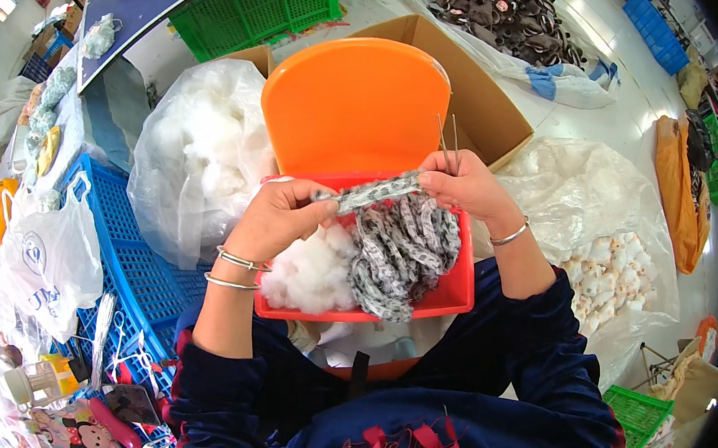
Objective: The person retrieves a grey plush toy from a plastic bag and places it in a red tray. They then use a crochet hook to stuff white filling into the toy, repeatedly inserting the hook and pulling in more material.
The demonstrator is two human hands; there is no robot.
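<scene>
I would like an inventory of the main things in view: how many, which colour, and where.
tray: one, red, centre
strip: one, grey-white, above tray
thin rods: two, grey, near strip's right end
strip heap: one, grey-white, tray's right part
stuffing: one heap, white, tray's left part
chair back: one, orange, beyond tray
stuffing bag: one, clear, left of chair back
cardboard box: one, brown, behind chair back
green crates: at least two, green, top and lower right
dark pieces: one pile, dark brown, upper right
pale pieces: one pile, whitish, right
blue crate: at least one, blue, left
shopping bag: one, white, left
left hand: one, bare, strip's left end
right hand: one, bare, strip's right end
</scene>
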